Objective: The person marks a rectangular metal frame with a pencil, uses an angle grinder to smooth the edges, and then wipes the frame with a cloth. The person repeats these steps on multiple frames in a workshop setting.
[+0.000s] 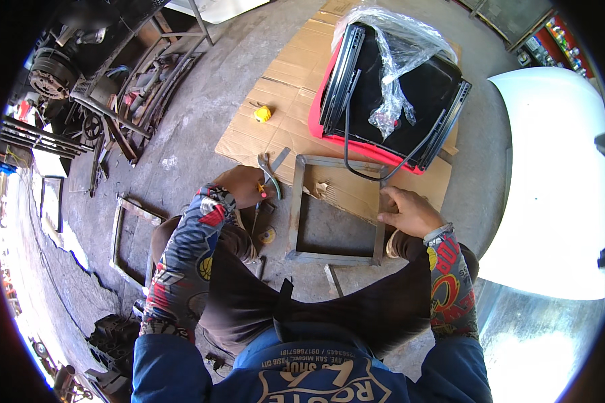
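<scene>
While cardboard (289,111) lies under a red-and-black seat (425,101) on the far side, a metal frame (294,208) rests nearer, mid-scene. The right hand (415,213) grasps its right bar (379,236) between thumb and fingers; even pressure should keep it steady. The left hand (244,184) is curled beside pliers (271,173); whether it clasps an orange-tipped tool (262,190), I cannot tell.

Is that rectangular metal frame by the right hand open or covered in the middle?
Open: cardboard and concrete floor show through the rectangular metal frame.
</scene>
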The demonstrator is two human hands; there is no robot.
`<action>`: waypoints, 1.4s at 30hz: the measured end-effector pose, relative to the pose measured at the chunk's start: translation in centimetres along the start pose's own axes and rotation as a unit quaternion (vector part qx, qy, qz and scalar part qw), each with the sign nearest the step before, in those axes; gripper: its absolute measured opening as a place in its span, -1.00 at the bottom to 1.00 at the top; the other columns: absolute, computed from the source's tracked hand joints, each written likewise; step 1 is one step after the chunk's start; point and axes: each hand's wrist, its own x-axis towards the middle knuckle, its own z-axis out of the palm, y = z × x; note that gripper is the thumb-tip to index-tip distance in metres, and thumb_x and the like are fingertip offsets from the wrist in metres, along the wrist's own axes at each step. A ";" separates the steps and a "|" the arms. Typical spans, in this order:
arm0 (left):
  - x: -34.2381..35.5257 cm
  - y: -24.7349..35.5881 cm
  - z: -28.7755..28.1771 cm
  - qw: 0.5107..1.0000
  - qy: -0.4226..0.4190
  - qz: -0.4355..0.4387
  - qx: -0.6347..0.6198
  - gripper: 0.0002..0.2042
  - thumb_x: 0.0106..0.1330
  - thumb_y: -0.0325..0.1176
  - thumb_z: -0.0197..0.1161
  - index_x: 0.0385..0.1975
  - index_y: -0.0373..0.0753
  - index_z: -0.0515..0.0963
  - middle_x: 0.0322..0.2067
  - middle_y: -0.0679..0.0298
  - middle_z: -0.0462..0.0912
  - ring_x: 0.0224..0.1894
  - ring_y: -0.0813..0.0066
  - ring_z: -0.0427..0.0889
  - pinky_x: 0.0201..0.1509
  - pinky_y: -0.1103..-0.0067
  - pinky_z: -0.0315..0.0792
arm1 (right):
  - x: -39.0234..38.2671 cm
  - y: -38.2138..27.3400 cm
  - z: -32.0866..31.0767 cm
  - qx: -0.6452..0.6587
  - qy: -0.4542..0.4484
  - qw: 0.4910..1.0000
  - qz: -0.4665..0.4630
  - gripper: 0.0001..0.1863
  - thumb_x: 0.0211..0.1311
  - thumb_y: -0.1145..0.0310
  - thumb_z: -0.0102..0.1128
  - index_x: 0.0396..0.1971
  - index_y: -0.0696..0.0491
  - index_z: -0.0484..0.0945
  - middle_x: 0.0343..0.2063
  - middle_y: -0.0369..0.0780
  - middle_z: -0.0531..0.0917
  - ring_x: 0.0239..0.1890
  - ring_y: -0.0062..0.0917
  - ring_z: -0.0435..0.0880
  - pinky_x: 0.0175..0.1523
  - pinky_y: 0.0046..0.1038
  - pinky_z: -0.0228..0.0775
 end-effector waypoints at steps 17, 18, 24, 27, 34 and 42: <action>-0.5 -0.8 0.2 1.000 0.018 -0.003 -0.003 -0.51 0.24 0.09 0.31 -0.15 -0.28 0.64 -0.20 -0.04 0.71 -0.05 -0.05 0.67 0.06 0.22 0.52 | -0.3 0.0 0.0 0.024 0.000 1.000 0.014 -0.33 0.12 0.11 0.43 0.14 0.20 0.47 -0.20 -0.02 0.69 -0.09 -0.16 0.68 0.03 -0.25 0.49; -0.4 -0.7 0.1 1.000 0.015 -0.004 0.001 -0.50 0.24 0.10 0.31 -0.15 -0.28 0.64 -0.20 -0.05 0.71 -0.04 -0.05 0.67 0.06 0.22 0.52 | -0.3 0.0 0.0 0.027 -0.001 1.000 0.008 -0.33 0.12 0.12 0.43 0.14 0.20 0.47 -0.21 -0.02 0.69 -0.09 -0.16 0.69 0.03 -0.25 0.49; -0.7 -0.5 -0.2 1.000 0.005 -0.009 0.001 -0.56 0.30 0.00 0.30 -0.14 -0.34 0.63 -0.18 -0.07 0.69 -0.05 -0.07 0.65 0.06 0.25 0.51 | -0.1 0.1 0.3 0.015 -0.002 1.000 0.004 -0.41 0.19 0.21 0.40 0.19 0.06 0.45 -0.18 -0.03 0.71 -0.10 -0.20 0.71 0.02 -0.28 0.51; -0.7 -0.4 -0.4 1.000 -0.007 -0.015 0.002 -0.49 0.27 0.08 0.29 -0.11 -0.32 0.62 -0.14 -0.06 0.69 -0.01 -0.05 0.65 0.09 0.23 0.51 | -0.1 0.1 0.3 0.033 -0.011 0.999 0.016 -0.42 0.19 0.22 0.40 0.19 0.06 0.45 -0.18 -0.04 0.71 -0.10 -0.20 0.71 0.02 -0.28 0.50; -0.5 -0.6 -0.5 1.000 -0.010 -0.012 0.000 -0.47 0.26 0.11 0.29 -0.10 -0.31 0.62 -0.13 -0.05 0.69 0.02 -0.03 0.64 0.11 0.24 0.51 | -0.1 -0.1 0.0 0.026 -0.005 1.000 0.005 -0.41 0.19 0.22 0.40 0.19 0.07 0.44 -0.18 -0.03 0.71 -0.10 -0.20 0.71 0.01 -0.29 0.51; -0.5 -1.0 -0.1 1.000 0.002 -0.005 -0.003 -0.51 0.27 0.08 0.29 -0.14 -0.30 0.63 -0.15 -0.05 0.69 -0.01 -0.03 0.65 0.09 0.23 0.52 | 0.0 0.0 0.1 0.016 -0.005 1.000 0.005 -0.40 0.20 0.21 0.40 0.20 0.09 0.44 -0.17 -0.03 0.71 -0.10 -0.20 0.71 0.01 -0.28 0.51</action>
